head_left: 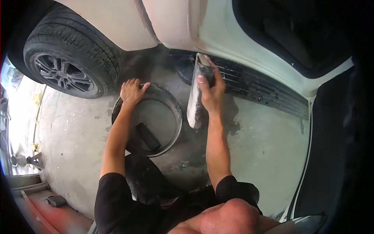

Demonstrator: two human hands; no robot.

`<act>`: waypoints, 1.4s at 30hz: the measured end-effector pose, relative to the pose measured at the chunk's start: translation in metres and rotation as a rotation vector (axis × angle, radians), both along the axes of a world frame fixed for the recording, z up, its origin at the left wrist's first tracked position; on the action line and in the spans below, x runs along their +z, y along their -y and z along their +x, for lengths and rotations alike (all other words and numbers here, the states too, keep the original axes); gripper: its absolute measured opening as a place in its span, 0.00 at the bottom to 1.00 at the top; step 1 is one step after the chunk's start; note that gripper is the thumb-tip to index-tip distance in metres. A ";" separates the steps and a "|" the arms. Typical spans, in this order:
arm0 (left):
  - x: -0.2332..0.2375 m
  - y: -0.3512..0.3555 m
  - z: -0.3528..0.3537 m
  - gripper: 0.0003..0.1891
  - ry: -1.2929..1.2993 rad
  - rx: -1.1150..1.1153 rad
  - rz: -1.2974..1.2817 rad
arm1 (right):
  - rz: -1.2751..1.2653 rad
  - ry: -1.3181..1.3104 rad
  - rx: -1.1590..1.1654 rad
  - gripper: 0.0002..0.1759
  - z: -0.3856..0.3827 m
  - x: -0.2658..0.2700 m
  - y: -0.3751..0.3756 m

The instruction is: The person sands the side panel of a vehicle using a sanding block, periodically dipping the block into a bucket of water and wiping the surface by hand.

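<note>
My left hand [133, 92] grips the far rim of a round, dark bucket [180, 117], its fingers over the edge. Cloudy liquid appears to fill the bucket, and a dark rectangular block [147, 136] lies in it, towards the near side. To the right of the bucket, my right hand [212, 87] is closed around a long sanding block [194, 103] with a pale, smeared face. The block is held lengthwise away from me, its far end close to the car's lower edge. Part of it is hidden behind my fingers and thumb.
A pale car body [175, 23] spans the top, with a wheel [64, 72] at left and a ribbed dark running board [257, 85] at right. An open door [331, 148] stands on my right. The concrete floor [74, 136] has wet patches. A jack stand [35, 160] is far left.
</note>
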State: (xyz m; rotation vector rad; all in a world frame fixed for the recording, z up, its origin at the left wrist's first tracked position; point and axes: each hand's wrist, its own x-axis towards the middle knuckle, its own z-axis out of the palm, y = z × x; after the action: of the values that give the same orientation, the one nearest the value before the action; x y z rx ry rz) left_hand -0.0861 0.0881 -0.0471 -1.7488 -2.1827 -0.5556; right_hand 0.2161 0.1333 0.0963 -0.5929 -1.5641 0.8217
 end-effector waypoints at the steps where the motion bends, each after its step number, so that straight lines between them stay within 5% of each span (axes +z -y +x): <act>1: 0.000 -0.001 0.001 0.33 0.004 -0.009 0.004 | 0.069 0.051 -0.020 0.41 -0.007 0.009 -0.005; 10: 0.001 -0.001 0.003 0.33 0.010 -0.030 0.084 | 0.394 0.106 -0.208 0.46 -0.045 0.022 -0.039; 22: 0.000 -0.006 0.005 0.32 -0.032 -0.022 0.118 | 0.434 0.015 -0.159 0.50 -0.053 0.036 -0.038; 26: -0.007 -0.006 0.002 0.33 -0.031 -0.005 0.077 | 0.569 0.104 -0.287 0.50 -0.067 0.113 -0.037; 34: -0.003 -0.003 0.003 0.31 0.003 -0.027 0.068 | 0.538 0.042 -0.233 0.51 -0.061 0.062 -0.040; 37: -0.004 -0.003 0.004 0.30 -0.029 -0.003 0.056 | 0.601 0.076 -0.343 0.48 -0.076 0.155 -0.031; 42: 0.000 -0.003 0.006 0.30 -0.010 -0.004 0.056 | 0.518 0.014 -0.230 0.49 -0.065 0.076 -0.038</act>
State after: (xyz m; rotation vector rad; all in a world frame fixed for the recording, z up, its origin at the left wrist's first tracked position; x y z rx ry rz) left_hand -0.0797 0.0908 -0.0473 -1.7246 -2.1363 -0.6019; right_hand 0.1507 0.1716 0.1724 -0.3867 -1.6033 0.2213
